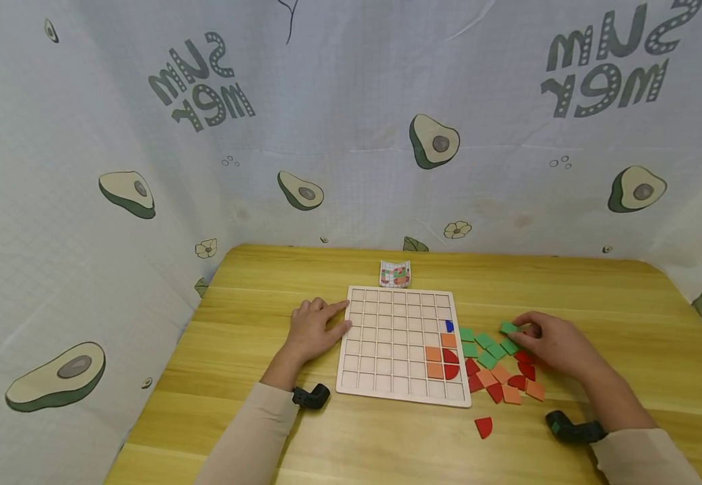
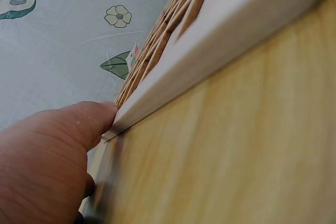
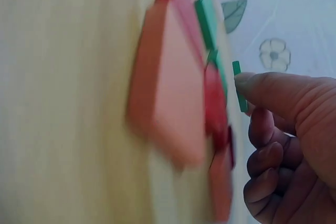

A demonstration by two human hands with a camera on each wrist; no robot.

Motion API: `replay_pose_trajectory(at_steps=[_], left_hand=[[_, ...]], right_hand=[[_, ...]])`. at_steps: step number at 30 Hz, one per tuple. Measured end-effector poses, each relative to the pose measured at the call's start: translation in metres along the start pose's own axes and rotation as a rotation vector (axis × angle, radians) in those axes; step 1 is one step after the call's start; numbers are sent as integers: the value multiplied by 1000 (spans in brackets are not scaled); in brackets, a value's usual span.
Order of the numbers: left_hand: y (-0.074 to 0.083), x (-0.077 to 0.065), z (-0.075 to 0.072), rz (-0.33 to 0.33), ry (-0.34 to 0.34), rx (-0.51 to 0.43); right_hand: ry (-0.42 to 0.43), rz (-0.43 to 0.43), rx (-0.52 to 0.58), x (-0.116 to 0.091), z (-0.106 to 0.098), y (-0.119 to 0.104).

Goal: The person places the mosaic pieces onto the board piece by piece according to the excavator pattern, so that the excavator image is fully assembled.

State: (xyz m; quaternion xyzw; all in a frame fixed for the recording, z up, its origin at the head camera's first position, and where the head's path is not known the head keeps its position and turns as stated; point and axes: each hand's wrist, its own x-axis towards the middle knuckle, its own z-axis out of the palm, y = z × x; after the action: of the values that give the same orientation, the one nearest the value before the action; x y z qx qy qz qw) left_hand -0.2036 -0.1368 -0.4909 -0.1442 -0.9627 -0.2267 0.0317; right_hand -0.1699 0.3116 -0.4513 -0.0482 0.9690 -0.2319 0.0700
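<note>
A pale wooden grid board point(image 1: 381, 335) lies flat on the table. My left hand point(image 1: 313, 330) rests beside its left side, with thumb and index fingertip touching the edge; in the left wrist view the thumb point(image 2: 86, 121) meets the board's corner. Between thumb and a fingertip, my right hand point(image 1: 560, 347) pinches a green square tile point(image 1: 508, 328), seen edge-on in the right wrist view as a thin green strip point(image 3: 240, 87). On the board's right part sit orange squares point(image 1: 433, 353), red quarter-circles point(image 1: 451, 371) and one small blue piece point(image 1: 449, 326).
Loose green squares point(image 1: 487, 360), orange squares point(image 1: 511, 395) and red pieces point(image 1: 526, 370) are scattered right of the board. A single red quarter-circle point(image 1: 484, 427) lies nearer the front. Behind the board is a small printed pattern card point(image 1: 395, 274). A patterned curtain point(image 1: 351, 135) hangs behind the table.
</note>
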Motion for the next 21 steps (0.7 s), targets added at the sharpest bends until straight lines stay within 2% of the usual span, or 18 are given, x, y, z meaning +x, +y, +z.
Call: replay_pose_trajectory(at_steps=[7,15,21], left_hand=[[0,0,0,-5,-4,3],[-1,0,1,-9,-18,-3],[-1,0,0,-4,-21,3]], right_hand=[[-33,-39,8,2,3,-33],[-89,-117,49,6,18,-71],[-122,-160,69,10,30,-91]])
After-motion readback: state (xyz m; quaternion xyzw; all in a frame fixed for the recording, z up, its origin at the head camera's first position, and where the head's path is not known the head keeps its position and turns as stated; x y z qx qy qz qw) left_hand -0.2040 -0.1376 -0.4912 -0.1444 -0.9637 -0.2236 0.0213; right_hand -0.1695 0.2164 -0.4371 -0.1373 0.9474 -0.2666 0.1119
